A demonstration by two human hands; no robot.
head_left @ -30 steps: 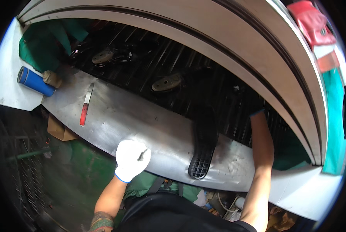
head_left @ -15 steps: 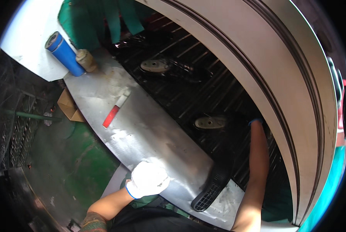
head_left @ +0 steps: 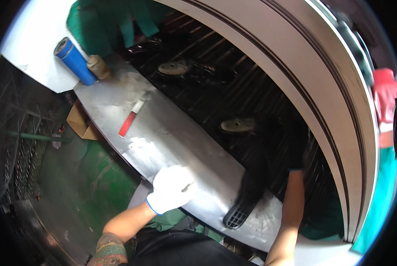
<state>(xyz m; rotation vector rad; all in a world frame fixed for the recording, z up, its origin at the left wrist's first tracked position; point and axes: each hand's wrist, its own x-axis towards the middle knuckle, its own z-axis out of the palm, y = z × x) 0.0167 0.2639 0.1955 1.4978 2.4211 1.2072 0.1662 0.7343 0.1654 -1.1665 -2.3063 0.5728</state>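
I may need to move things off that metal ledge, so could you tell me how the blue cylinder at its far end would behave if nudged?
The blue cylinder lies on its side on the metal ledge, so it would probably roll. The tan roll against it might check that. It looks rigid, not floppy; its weight cannot be judged.

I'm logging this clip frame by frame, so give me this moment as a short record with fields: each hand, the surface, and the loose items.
left hand: white glove, resting flat on the metal ledge
right hand: dark glove, reaching into the dark slatted recess; grip cannot be told
metal ledge: long, shiny, scuffed
red-handled tool: lying on the ledge, apart from both hands
blue cylinder: at the ledge's far end
black vented piece: on the ledge's near edge
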